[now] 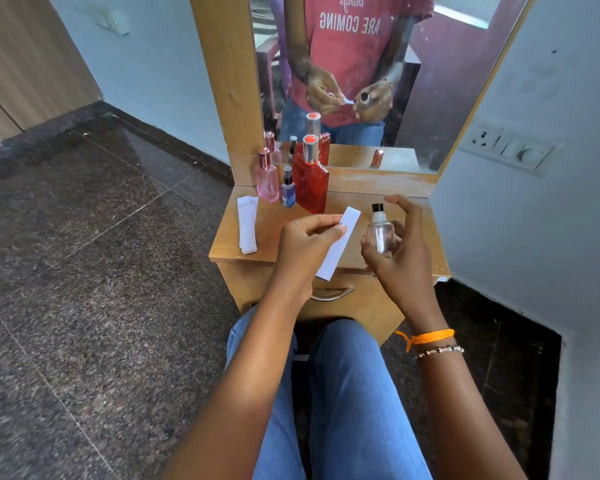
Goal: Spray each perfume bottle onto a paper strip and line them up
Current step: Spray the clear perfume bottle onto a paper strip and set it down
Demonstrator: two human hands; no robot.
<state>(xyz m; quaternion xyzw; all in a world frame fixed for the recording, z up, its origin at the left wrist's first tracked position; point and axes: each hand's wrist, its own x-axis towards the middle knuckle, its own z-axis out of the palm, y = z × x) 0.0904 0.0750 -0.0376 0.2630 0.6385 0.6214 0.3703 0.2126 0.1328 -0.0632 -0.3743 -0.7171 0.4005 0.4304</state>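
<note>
Perfume bottle lifted, strip at risk of a miss

Perfume bottle (381, 233), clear glass, sits in our right hand (400, 251), fingers curled round its body, forefinger raised off the black nozzle. It hangs above the table (426, 233), just beside the paper strip (340, 244) that our left hand (302, 247) pinches by its upper part. We judge the spray may pass the narrow strip if the nozzle faces elsewhere, or the strip may flutter under the burst

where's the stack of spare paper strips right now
In the head view, the stack of white paper strips lies on the wooden dresser top's left edge, just left of the pink glass perfume bottle.
</note>
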